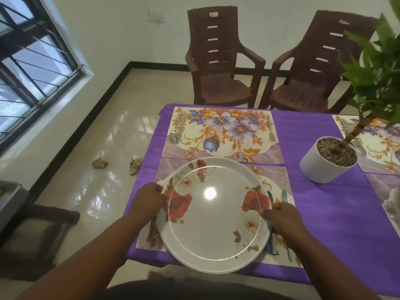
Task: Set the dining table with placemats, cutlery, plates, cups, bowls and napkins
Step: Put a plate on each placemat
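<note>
A large white plate (213, 215) printed with red and cream roses hangs over the near floral placemat (275, 176). My left hand (148, 199) grips its left rim and my right hand (281, 215) grips its right rim. The plate hides most of that placemat; a knife and a spoon (284, 195) peek out at its right side. The far floral placemat (223, 133) lies flat with a spoon and knife (177, 129) on its left and a fork (271, 131) on its right.
A purple cloth (313, 202) covers the table. A white pot with a green plant (329, 159) stands at the right, partly over two more placemats (381, 148). Two brown plastic chairs (223, 59) stand beyond the table. Two crumpled napkins (135, 164) lie on the floor at left.
</note>
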